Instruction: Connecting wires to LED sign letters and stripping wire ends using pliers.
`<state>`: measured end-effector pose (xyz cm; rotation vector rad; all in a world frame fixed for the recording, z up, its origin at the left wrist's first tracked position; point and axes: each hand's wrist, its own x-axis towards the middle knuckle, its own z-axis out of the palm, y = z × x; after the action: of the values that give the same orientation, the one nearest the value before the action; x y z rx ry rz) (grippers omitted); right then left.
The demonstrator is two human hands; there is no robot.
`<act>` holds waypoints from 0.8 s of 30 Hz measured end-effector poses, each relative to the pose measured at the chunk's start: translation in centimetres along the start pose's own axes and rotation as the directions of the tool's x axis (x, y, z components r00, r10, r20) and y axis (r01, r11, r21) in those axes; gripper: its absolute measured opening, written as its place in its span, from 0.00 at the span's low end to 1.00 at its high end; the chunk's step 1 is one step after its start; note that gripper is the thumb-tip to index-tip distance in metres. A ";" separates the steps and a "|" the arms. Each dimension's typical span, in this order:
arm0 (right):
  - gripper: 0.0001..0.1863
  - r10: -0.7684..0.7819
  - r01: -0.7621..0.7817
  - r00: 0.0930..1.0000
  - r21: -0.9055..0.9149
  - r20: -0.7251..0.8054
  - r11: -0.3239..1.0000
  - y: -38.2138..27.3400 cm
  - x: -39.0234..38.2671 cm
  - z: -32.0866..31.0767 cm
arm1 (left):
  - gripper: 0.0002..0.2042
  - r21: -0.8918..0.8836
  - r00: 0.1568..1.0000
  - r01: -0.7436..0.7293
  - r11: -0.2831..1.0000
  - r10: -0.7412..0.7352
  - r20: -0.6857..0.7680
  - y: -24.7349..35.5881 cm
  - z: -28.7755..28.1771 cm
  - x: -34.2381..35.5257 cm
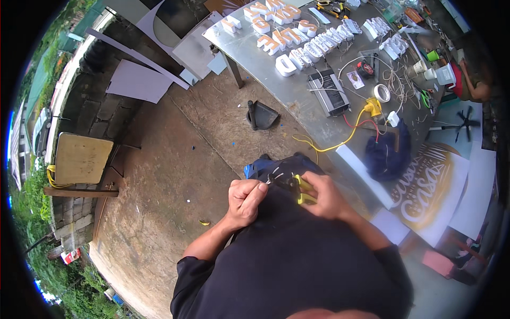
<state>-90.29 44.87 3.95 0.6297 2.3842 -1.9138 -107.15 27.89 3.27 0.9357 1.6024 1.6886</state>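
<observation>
In front of my body, my left hand (246, 202) is closed in a pinch. A short, thin, pale piece that looks like a wire (270, 181) pokes out past its thumb and fingertips. Beside it on the right, my right hand (325, 195) grips yellow-handled pliers (304, 199). The handles are spread a little apart, and the dark jaws point left towards the pinched wire. Against the dark clothing the jaws are hard to make out, and I cannot tell whether they touch the wire.
A metal worktable (271, 82) at the upper right carries white channel letters (313, 56), a power supply (328, 91), a yellow plug (373, 107), a tape roll (381, 93) and tangled wires. A dustpan (261, 115) lies on the concrete floor. A chair (82, 159) stands left by the block wall.
</observation>
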 end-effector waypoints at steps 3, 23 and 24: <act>0.18 0.013 -0.012 1.000 0.033 -0.024 0.999 -0.1 -0.1 0.3 | 0.21 -0.022 1.000 0.025 0.999 -0.025 -0.012 -0.2 -0.1 -0.1; 0.16 0.083 -0.068 0.995 0.223 -0.059 0.972 0.3 -0.7 0.2 | 0.23 -0.123 0.994 0.076 0.989 -0.086 -0.074 -1.1 0.5 0.0; 0.16 0.063 -0.050 0.996 0.174 -0.065 0.983 0.3 -0.7 0.1 | 0.23 -0.077 0.992 0.123 0.990 -0.125 -0.025 -1.0 0.1 0.1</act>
<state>-89.58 44.59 3.82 0.7779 2.2284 -2.1246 -107.14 28.15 2.26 0.7617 1.5718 1.6716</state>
